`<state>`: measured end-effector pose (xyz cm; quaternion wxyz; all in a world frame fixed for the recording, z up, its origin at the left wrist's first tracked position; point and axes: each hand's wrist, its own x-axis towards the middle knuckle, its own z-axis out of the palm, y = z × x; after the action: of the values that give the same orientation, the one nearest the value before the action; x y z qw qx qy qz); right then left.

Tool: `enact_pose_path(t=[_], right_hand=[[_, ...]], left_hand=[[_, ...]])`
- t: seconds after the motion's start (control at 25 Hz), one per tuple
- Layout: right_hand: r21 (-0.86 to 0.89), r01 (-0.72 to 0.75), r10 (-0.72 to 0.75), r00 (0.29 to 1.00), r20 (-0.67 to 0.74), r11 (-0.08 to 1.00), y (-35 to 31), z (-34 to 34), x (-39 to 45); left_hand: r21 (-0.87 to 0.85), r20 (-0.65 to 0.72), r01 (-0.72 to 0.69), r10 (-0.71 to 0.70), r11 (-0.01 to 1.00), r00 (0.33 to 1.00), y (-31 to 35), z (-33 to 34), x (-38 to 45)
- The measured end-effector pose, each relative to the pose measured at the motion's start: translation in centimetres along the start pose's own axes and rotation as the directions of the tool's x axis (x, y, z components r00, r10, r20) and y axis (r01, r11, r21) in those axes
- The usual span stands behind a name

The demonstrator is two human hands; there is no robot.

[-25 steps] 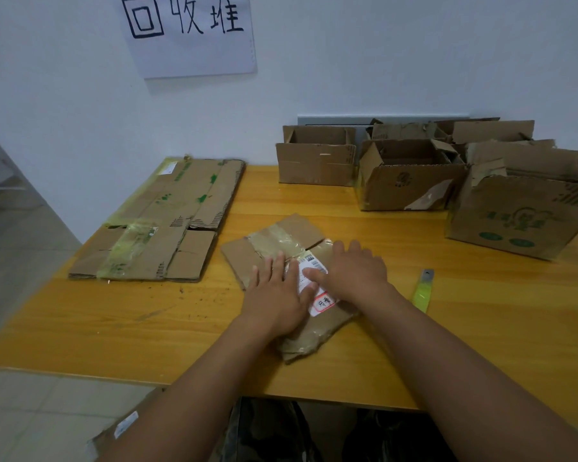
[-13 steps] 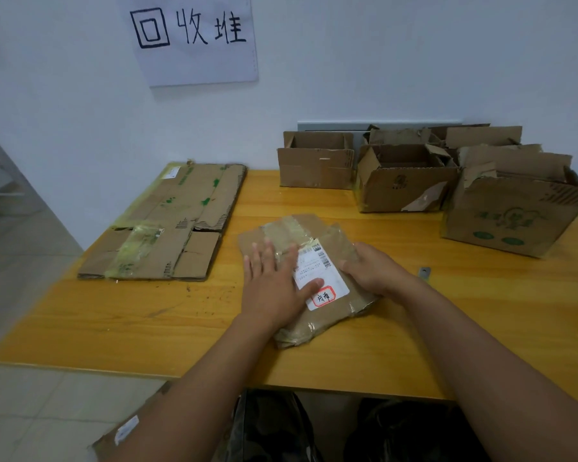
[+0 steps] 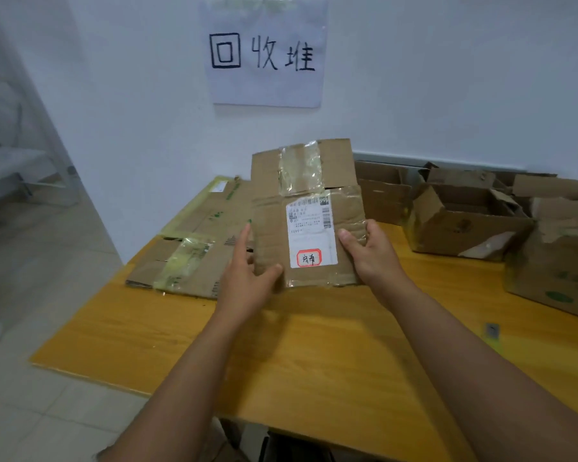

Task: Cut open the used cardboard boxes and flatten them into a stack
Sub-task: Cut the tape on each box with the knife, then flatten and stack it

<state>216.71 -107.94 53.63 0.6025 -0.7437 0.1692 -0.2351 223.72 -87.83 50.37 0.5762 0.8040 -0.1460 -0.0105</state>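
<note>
Flattened box (image 3: pixel 306 215) held upright above table (image 3: pixel 314 345) | left hand (image 3: pixel 247 275) and right hand (image 3: pixel 369 251) pinch its side edges | risk: loose top flap, seemingly tape-hinged, may flop and skew landing on stack (image 3: pixel 194 241)

near edge, 6 o'clock: bare table (image 3: pixel 314 355) between and beside the two forearms; open passage.
centre, 12 o'clock: flattened box (image 3: pixel 306 215) held upright above the table by left hand (image 3: pixel 247 275) and right hand (image 3: pixel 371 251); blocks the way straight ahead.
10 o'clock: flat stack (image 3: pixel 194 248) lies low; passable above.
2 o'clock: open boxes (image 3: pixel 461 221) crowd the far right against the wall.
4 o'clock: small cutter (image 3: pixel 493 331) on the table, clear surface around it.
</note>
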Motion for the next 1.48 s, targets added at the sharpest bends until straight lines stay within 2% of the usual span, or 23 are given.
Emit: enact_pose_path(t=[0.08, 0.16, 0.28, 0.44, 0.6, 0.72, 0.88, 1.0, 1.12, 1.2, 1.36, 1.48], right_hand=[[0.046, -0.052, 0.053, 0.999, -0.002, 0.998, 0.5, 2.9, 1.9], [0.068, -0.124, 0.125, 0.992, -0.006, 0.99, 1.2, 5.5, 3.7], [0.042, -0.163, 0.163, 0.987, -0.006, 0.986, 1.8, 9.5, 7.0], [-0.011, -0.18, 0.18, 0.983, 0.026, 0.984, 1.9, 13.7, 10.9], [-0.107, -0.086, 0.098, 0.989, 0.114, 0.991, 2.7, 16.4, 13.6], [-0.351, 0.044, 0.031, 0.979, 0.204, 0.935, 4.2, 17.6, 14.8], [-0.677, 0.138, 0.027, 0.973, 0.227, 0.723, 6.6, 18.4, 15.5], [-0.786, 0.193, -0.047, 0.978, 0.205, 0.587, 7.7, 18.1, 15.8], [-0.767, 0.271, -0.084, 0.958, 0.274, 0.582, 8.1, 18.0, 15.7], [-0.762, 0.298, -0.084, 0.948, 0.308, 0.575, 8.2, 17.9, 15.7], [-0.755, 0.297, -0.018, 0.935, 0.354, 0.585, 8.2, 17.1, 15.8], [-0.759, 0.297, 0.085, 0.904, 0.418, 0.579, 7.7, 16.5, 16.1]], left_hand=[[-0.065, 0.015, 0.025, -0.024, 0.998, 1.0, -1.0, -1.9, 2.0], [-0.038, -0.031, 0.022, -0.023, 0.999, 0.999, -1.6, -3.2, 4.0], [0.11, -0.129, -0.04, 0.054, 0.993, 0.99, -2.8, -4.5, 7.4], [0.357, -0.169, -0.143, 0.214, 0.923, 0.962, -3.8, -5.7, 12.4], [0.478, -0.202, -0.11, 0.231, 0.871, 0.952, -4.9, -6.1, 17.0], [0.569, -0.206, -0.086, 0.243, 0.818, 0.948, -6.3, -5.6, 19.6], [0.738, -0.164, 0.013, 0.161, 0.675, 0.973, -8.5, -4.8, 20.9], [0.813, -0.169, 0.063, 0.13, 0.579, 0.977, -8.8, -4.0, 20.8], [0.822, -0.005, -0.079, 0.146, 0.564, 0.989, -8.6, -2.4, 20.2], [0.808, 0.101, -0.145, 0.108, 0.571, 0.989, -8.6, -1.0, 19.5], [0.788, 0.132, -0.081, -0.039, 0.61, 0.99, -9.1, 0.1, 18.6], [0.796, 0.153, -0.073, -0.083, 0.601, 0.985, -9.0, -0.2, 18.6]])
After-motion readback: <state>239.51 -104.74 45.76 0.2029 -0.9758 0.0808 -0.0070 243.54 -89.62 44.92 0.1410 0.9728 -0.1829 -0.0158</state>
